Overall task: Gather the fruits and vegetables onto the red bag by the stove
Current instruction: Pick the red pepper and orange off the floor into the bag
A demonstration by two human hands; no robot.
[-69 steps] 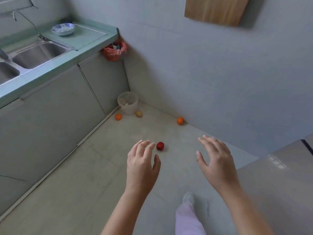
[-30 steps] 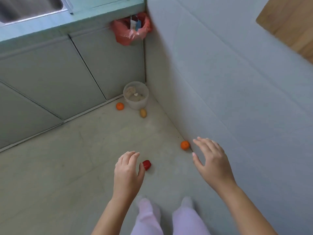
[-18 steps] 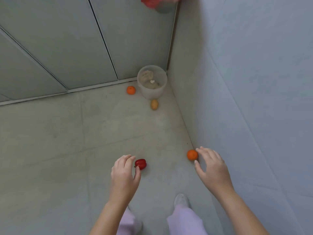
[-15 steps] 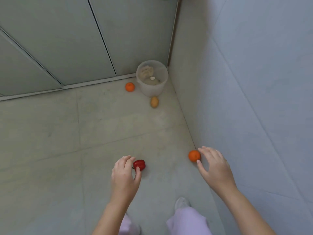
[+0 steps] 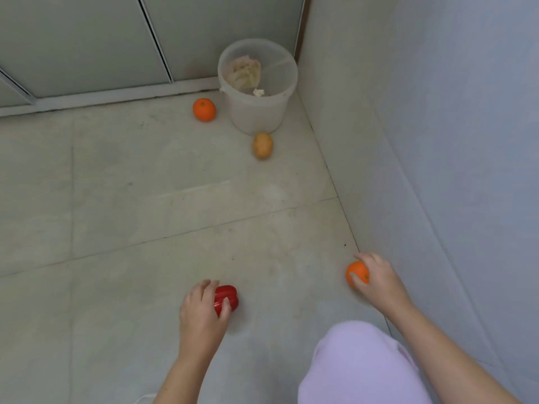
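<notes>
A red bell pepper (image 5: pixel 228 298) lies on the floor tiles, and my left hand (image 5: pixel 201 313) is closed around it, thumb on its near side. My right hand (image 5: pixel 377 279) grips an orange (image 5: pixel 355 272) at the foot of the right wall. A second orange (image 5: pixel 204 109) sits near the cabinet base, and a potato (image 5: pixel 262 145) lies just in front of the bin. The red bag is out of view.
A translucent white bin (image 5: pixel 258 88) with scraps inside stands in the corner. Grey cabinet doors (image 5: pixel 87 39) run along the top, a pale wall (image 5: pixel 437 141) closes the right side. My knee in lilac trousers (image 5: pixel 358 365) is at the bottom.
I have crouched lower, so the floor looks closer. Both hands went from hovering with fingers apart to closing on the pepper and the orange.
</notes>
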